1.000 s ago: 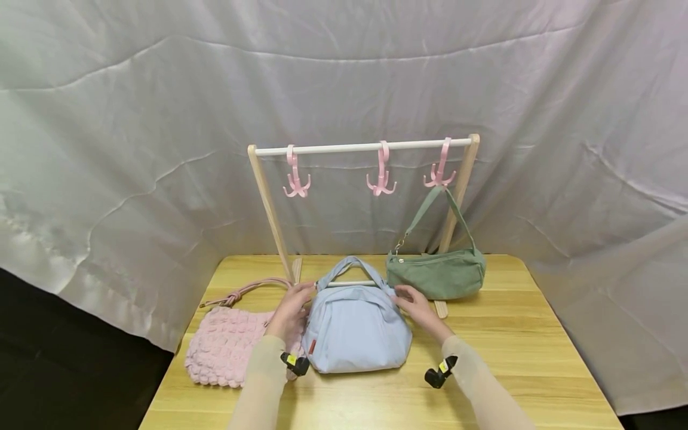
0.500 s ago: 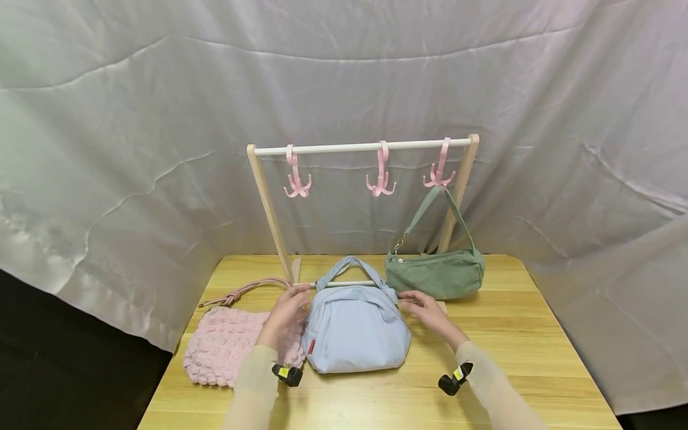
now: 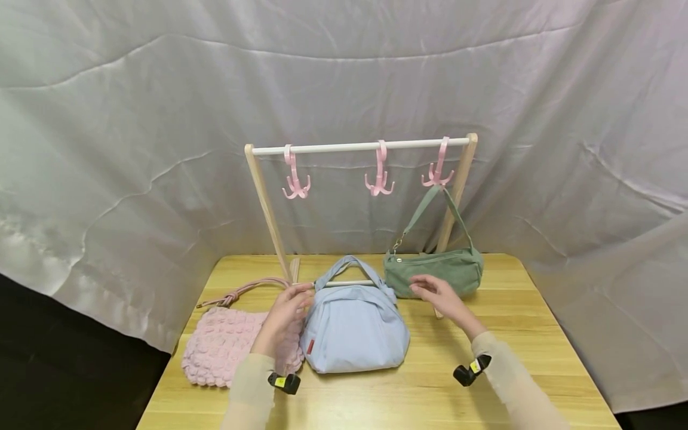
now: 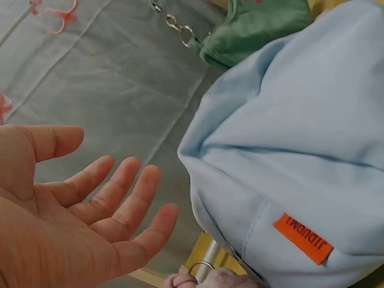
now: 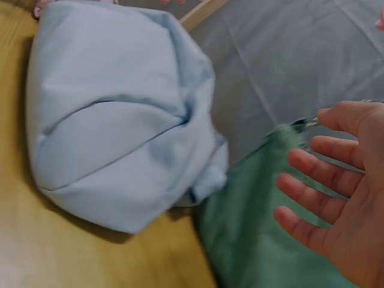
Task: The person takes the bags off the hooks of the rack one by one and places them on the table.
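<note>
A light blue handbag (image 3: 357, 331) stands on the wooden table, its handle loop (image 3: 349, 263) upright. To its left, my left hand (image 3: 285, 313) hovers over the edge of a pink puffy bag (image 3: 226, 343) and holds nothing. In the left wrist view the fingers of the left hand (image 4: 90, 210) are spread and slightly bent, apart from the blue bag and its orange label (image 4: 303, 238). My right hand (image 3: 443, 301) is off the blue bag's right side, in front of a green shoulder bag (image 3: 435, 270). The right wrist view has that hand (image 5: 342, 186) with relaxed, empty fingers.
Behind the bags stands a rack with a white top bar (image 3: 333, 147) and wooden legs. Three pink hooks hang from it: a left hook (image 3: 295, 179), a middle hook (image 3: 380, 176) and a right hook (image 3: 438, 170) bearing the green strap. Grey curtains (image 3: 344, 89) enclose the table (image 3: 516, 352).
My right hand has left the blue bag's side and moved right, in front of the green bag. The left hand has drawn slightly away to the left. The bags stay in place.
</note>
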Motion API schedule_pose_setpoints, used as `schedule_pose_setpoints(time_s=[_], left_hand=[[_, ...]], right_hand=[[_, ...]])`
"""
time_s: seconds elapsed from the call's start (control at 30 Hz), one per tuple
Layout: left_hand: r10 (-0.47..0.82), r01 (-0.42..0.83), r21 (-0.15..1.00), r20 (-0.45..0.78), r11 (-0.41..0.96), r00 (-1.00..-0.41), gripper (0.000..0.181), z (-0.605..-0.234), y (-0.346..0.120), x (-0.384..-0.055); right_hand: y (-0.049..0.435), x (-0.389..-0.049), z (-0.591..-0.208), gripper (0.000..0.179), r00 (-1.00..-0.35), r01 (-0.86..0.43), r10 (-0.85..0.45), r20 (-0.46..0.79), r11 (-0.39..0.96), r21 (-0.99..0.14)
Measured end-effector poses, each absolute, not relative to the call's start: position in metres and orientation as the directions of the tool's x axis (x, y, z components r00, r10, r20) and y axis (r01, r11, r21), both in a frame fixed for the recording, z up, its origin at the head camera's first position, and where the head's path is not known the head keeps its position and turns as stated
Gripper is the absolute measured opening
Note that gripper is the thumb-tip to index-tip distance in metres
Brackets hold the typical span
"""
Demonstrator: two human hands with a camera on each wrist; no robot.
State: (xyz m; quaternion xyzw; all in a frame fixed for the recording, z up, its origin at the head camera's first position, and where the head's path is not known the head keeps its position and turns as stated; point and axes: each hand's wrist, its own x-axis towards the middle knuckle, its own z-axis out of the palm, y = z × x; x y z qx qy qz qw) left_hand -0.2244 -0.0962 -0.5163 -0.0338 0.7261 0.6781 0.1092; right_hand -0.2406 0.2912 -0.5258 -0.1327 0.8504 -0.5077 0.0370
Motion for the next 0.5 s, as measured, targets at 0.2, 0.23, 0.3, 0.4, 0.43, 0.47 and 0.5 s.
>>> schedule_pose_setpoints(time_s=[0.2, 0.23, 0.3, 0.4, 0.43, 0.47, 0.5], left_hand=[[0.115, -0.175, 0.983, -0.18, 0.052, -0.977, 0.04, -0.512, -0.092, -0.219], [0.115, -0.177, 0.984, -0.18, 0.036, -0.977, 0.04, -0.512, -0.091, -0.217], [0.118, -0.169, 0.985, -0.171, 0.026, -0.978, 0.041, -0.512, -0.089, -0.215], [0.125, -0.163, 0.986, -0.164, 0.019, -0.978, 0.042, -0.512, -0.086, -0.214], [0.132, -0.156, 0.988, -0.158, 0.024, -0.979, 0.042, -0.511, -0.085, -0.214], [0.137, -0.148, 0.988, -0.151, 0.033, -0.979, 0.041, -0.51, -0.083, -0.215], [0.14, -0.141, 0.989, -0.145, 0.035, -0.979, 0.041, -0.509, -0.081, -0.215]], right_hand=[[0.299, -0.243, -0.484, 0.04, -0.951, -0.269, -0.272, 0.148, 0.493, -0.827], [0.302, -0.244, -0.478, 0.039, -0.95, -0.279, -0.272, 0.157, 0.503, -0.818], [0.305, -0.246, -0.464, 0.037, -0.944, -0.306, -0.274, 0.184, 0.516, -0.8], [0.312, -0.251, -0.449, 0.035, -0.93, -0.356, -0.276, 0.241, 0.522, -0.775], [0.315, -0.254, -0.447, 0.034, -0.925, -0.372, -0.273, 0.262, 0.521, -0.768], [0.315, -0.255, -0.441, 0.033, -0.92, -0.388, -0.269, 0.285, 0.523, -0.759], [0.316, -0.255, -0.436, 0.031, -0.914, -0.404, -0.263, 0.309, 0.521, -0.752]])
